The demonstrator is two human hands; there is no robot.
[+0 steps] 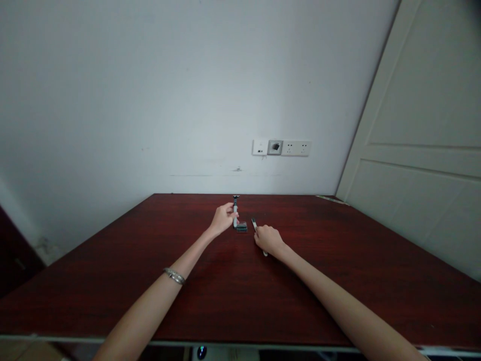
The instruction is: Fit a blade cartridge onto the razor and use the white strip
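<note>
Looking down in the head view, the left hand [223,218] pinches a razor [235,211] by its pale handle, fingers narrowed around it, with the dark head pointing to the wall side. Gripping the shaft probably serves to steady it and keep skin off the head. Whether it stands upright or lies flat, I cannot tell. The right hand [268,238] is curled over a slim pale handle [254,225], its dark end poking out beyond the knuckles; the hold looks closed, though the palm hides most of it, perhaps for a firm mid-length grip.

The razor lies between the left fingers, well apart from the right ones. A small clear case [242,227] rests on the worktop [203,311] just beside the razor's near end, between the hands.
</note>
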